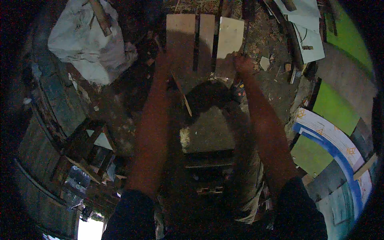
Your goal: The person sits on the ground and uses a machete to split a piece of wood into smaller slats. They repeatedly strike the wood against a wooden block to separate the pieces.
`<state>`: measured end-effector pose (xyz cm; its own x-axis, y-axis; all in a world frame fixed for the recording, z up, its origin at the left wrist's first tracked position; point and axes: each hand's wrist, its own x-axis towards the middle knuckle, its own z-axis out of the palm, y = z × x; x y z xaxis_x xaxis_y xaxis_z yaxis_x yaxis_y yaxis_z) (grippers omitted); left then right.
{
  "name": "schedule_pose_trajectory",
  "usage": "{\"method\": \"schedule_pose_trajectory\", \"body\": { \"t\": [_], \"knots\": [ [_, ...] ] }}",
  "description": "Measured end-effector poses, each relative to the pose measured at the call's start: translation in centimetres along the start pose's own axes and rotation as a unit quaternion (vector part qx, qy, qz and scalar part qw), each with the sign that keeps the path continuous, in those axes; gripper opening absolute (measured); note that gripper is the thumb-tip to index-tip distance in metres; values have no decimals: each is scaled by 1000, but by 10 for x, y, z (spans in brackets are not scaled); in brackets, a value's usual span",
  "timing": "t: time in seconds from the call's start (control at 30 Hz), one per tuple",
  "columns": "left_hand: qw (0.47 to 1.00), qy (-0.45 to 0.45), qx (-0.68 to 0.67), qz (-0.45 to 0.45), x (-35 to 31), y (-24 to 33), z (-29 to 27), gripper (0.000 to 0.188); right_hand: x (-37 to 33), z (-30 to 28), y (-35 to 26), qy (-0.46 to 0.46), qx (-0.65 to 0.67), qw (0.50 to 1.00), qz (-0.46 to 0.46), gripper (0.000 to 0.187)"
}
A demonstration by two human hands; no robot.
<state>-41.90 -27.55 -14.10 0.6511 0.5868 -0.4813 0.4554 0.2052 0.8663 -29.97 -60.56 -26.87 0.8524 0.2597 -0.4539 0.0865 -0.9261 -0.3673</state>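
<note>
In front of me is a slatted wooden panel of tan and pale boards with dark gaps or strips between them. Its left board (180, 44), middle board (206, 38) and pale right board (231, 38) run away from me. My right hand (243, 64) is closed at the panel's right edge, fingers curled round it. At the left edge is my left hand (161, 60), deep in shadow, its fingers too dark to make out. A thin wooden strip (185, 100) slants down from beside the left wrist. My forearms stretch forward on both sides.
A bulky white sack (88, 44) sits at the far left, with a piece of wood (100, 18) on top. Wood scraps (265, 63) litter the dirt floor. Green sheets (336, 106) and a white-and-blue printed sheet (332, 138) lie right. A wooden frame (86, 168) stands left.
</note>
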Motion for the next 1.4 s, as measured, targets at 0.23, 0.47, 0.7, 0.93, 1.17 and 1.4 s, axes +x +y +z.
{"method": "schedule_pose_trajectory", "body": {
  "t": [0.23,0.47,0.7,0.93,1.17,1.4],
  "knots": [
    [995,4,21,-100,-125,-51,-39,49,-175,68,70,-10,332,940,84,46],
    [986,12,-6,-165,-204,-65,-81,52,-262,69,38,-30,572,767,289,46],
    [995,-9,-32,-99,-168,32,-110,55,-227,-71,-94,-17,628,725,283,46],
    [995,-77,-47,-34,-126,180,-124,58,-233,-195,-293,4,225,974,-30,66],
    [997,-51,-54,-33,-73,241,-89,61,-195,-235,-411,-79,161,982,-58,97],
    [994,84,-40,-61,26,235,-47,64,-4,-210,-345,-299,698,650,-43,93]
  ]
}}
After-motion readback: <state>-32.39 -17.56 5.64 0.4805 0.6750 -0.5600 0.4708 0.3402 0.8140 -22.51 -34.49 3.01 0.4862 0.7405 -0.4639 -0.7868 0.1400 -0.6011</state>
